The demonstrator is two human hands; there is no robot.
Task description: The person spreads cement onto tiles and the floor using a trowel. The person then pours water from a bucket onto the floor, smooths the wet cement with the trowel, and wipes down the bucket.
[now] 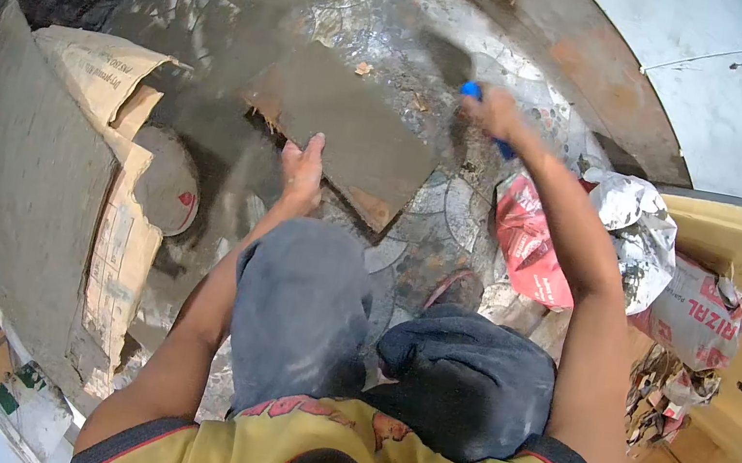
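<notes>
So the left hand (302, 176) has the near edge of a gray-coated board (350, 120), smack in the middle of the frame. Thumb's up on the face, the rest of the fingers look tucked round underneath, so I'd call that a proper grip, though the underside is hidden. Holding it by the edge like that probably keeps the board steady while leaving most of its top surface free.

The right hand (496, 115), upper right of center, has its fingers closed around a blue-handled tool (471, 89). It's off to the side of the board, not touching it. Too blurry to tell what the working end is, sorry.

Board sits low over the patterned floor (459, 217), just ahead of the gray pants (304, 309), likely to keep it within easy reach of both arms.

Headcount: one board in hand, one tool, one big gray sheet (24, 193) slanting down the left side, one torn printed cardboard piece (103, 74) against it, and one round gray disc (168, 183) with a red mark beside that. Right side: one red bag (534, 244), one silvery wrapper (637, 227) touching it (might be the same bag, can't tell), and one bag marked RIZAL (695, 315).
</notes>
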